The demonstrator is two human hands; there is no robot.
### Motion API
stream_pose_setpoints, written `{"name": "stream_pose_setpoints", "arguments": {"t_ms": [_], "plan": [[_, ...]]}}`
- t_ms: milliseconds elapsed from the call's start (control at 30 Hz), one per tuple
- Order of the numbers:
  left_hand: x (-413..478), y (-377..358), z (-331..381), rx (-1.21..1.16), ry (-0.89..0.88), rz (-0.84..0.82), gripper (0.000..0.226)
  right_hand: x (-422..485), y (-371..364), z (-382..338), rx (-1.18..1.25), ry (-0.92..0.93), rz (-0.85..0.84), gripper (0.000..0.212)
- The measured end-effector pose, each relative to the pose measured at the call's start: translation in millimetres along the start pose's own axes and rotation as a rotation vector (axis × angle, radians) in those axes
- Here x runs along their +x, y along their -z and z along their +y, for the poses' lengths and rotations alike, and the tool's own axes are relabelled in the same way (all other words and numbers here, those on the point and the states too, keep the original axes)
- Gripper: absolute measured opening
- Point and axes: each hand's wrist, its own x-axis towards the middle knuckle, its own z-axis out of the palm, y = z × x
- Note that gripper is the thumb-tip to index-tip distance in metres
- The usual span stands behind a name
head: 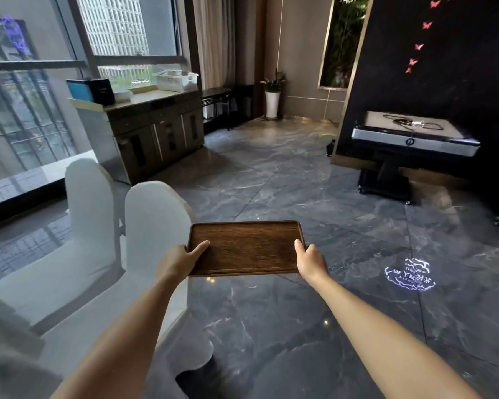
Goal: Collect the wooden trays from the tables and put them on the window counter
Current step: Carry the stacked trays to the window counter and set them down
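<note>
1. A wooden tray (244, 247) is held out in front of the person, in the air above the dark marbled floor (343, 226), roughly level and with its long side running left to right
2. The tray is rectangular with rounded corners, dark brown, with a clear grain running along its length and a low raised rim all round; its inner face is bare
3. The left hand (182, 259) grips the tray's left short edge near the closer corner, thumb lying on top inside the rim, the other fingers tucked out of sight underneath
4. The right hand (310, 260) clasps the right short edge in the same manner, thumb on top along the rim, fingers hidden below
5. Both forearms are bare and stretch forward from the bottom of the view
6. Just to the left of the tray stand two white-covered chairs (156, 223), the nearer chair back close beside the tray's left edge from this angle
7. Well beyond the tray, at the upper left, a cabinet with a pale top surface (156, 96) stands along the window (127, 27); on it sit a blue and black box (91, 90) and a white basket (176, 79)
8. At the far right a table with a silver edge (415, 136) stands on a black pedestal, with a dark cord lying on its top
9. A white potted plant (272, 95) stands in the far corner, and a glowing logo (411, 275) is cast on the floor to the right of the tray
</note>
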Motion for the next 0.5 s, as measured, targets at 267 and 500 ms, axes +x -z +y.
{"name": "stream_pose_setpoints", "arguments": {"t_ms": [267,500], "plan": [[171,-41,40,0.024,0.031,-0.013,0.056,177,-39,-49,-0.014,0.003,-0.071,0.056],[349,-59,105,0.047,0.104,0.032,0.06,371,-61,-127,-0.038,0.051,-0.143,0.056]]}}
